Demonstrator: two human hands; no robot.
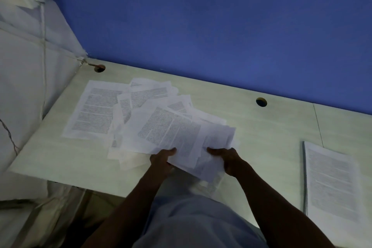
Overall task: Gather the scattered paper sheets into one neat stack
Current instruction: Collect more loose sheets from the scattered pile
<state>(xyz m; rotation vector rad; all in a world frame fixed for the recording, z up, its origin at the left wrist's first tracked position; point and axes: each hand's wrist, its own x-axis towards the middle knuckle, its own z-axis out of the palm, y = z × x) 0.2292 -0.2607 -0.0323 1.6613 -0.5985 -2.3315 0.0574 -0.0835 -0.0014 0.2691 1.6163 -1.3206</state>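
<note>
The left hand [162, 160] and the right hand [227, 160] each keep a pinching grip on the loose bundle of printed sheets [181, 133]. The bundle is uneven, so sheets can slip out or crease if lifted fast from the tabletop [261, 127].

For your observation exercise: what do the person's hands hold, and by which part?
Both the left hand and right hand grip a bundle of printed sheets by its near edge.
</note>
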